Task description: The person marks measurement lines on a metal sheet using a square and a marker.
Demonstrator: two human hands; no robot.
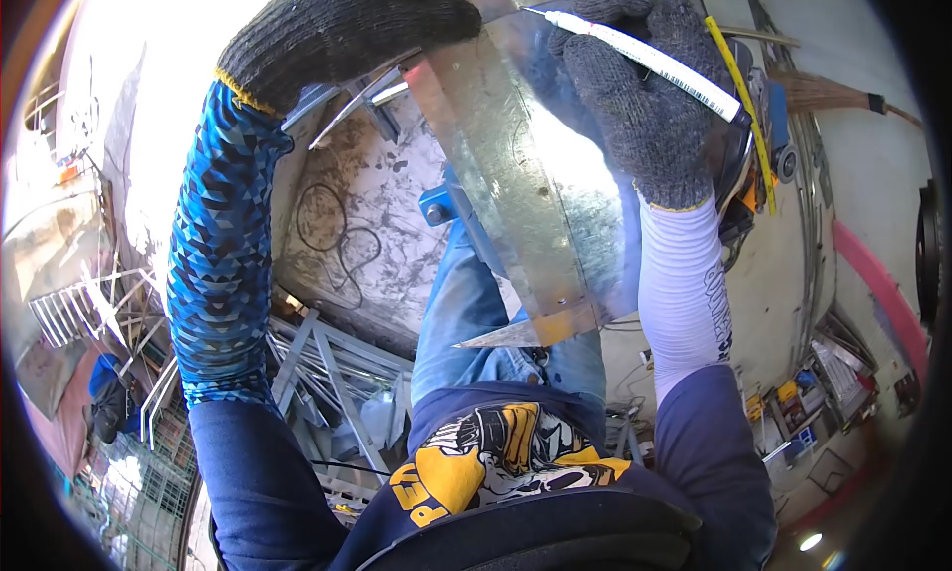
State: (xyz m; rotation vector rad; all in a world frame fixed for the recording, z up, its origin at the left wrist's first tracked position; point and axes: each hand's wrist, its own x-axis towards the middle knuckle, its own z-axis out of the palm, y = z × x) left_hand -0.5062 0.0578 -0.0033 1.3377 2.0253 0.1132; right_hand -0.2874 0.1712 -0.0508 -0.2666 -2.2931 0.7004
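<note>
Black and curved, a brim-like edge (pixel 540 533) crosses the bottom of the view, nearest the camera; beyond it, a long piece of sheet metal (pixel 516 179) lies at a slant over the person's jeans (pixel 461 308), its pointed lower end between the thighs and its upper part reaching the two gloved hands; the right hand (pixel 659 110) pinches a white marker (pixel 645 57) between thumb and fingers, the tip directed at the sheet's upper part, though whether it touches cannot be told; the left hand (pixel 342 37) is at the sheet's upper left edge, one digit extended over the metal, but its grip cannot be told; a yellow strip (pixel 746 115) runs just beside the right hand; a blue metal bracket (pixel 437 206) sits along the sheet's left side; a thin cable (pixel 345 236) curls on the floor, near stacked metal bars (pixel 332 373).
</note>
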